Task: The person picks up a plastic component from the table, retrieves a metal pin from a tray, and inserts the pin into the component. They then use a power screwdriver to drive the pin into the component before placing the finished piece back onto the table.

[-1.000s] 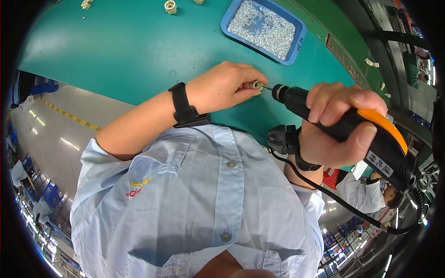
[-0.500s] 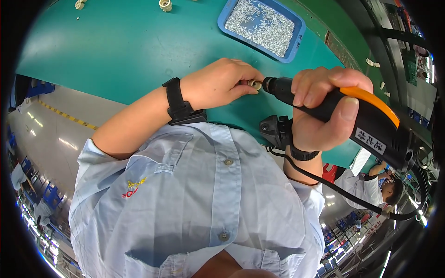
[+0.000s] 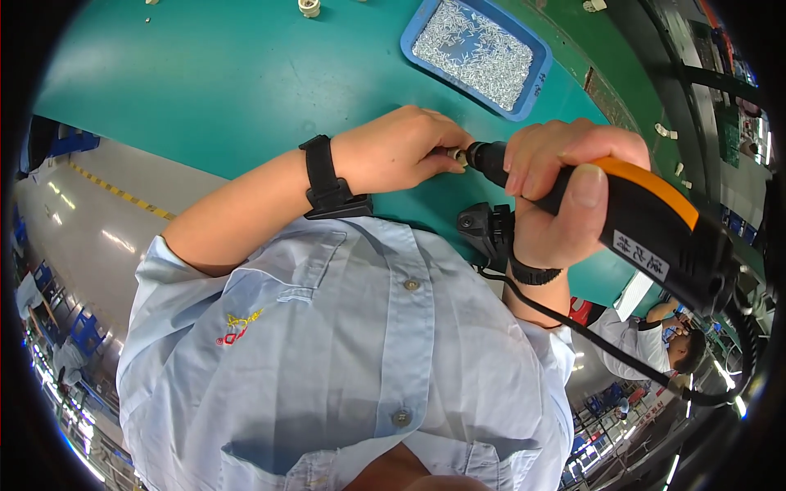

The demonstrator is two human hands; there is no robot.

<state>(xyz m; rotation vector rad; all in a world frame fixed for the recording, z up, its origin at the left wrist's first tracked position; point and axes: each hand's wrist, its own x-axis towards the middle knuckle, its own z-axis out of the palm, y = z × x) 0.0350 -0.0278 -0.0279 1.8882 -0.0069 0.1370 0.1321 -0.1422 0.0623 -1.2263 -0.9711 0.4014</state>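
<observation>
Between the thumb and fingers of my left hand (image 3: 409,151) is a small cream-coloured round fitting (image 3: 459,156), mostly hidden by the fingers. My right hand (image 3: 569,176) is wrapped round a black electric screwdriver (image 3: 634,225) with an orange strip along its top. The screwdriver lies tilted, its nose pointing left at the fitting. Its tip meets the fitting's open side; whether it turns a screw there I cannot tell. Beyond my hands, a blue tray (image 3: 536,90) holds a heap of small silvery screws (image 3: 491,69).
Another cream fitting (image 3: 309,7) stands at the far edge of the green table (image 3: 205,90). Several pale pieces lie along the right, one (image 3: 665,131) beside the rail. A black cable (image 3: 589,335) loops from my right wrist side. A co-worker (image 3: 647,344) sits at the right.
The screwdriver's nose has come closer to the fitting, and my right hand has shifted slightly left. The tray and table appear slightly lower and further right in the view.
</observation>
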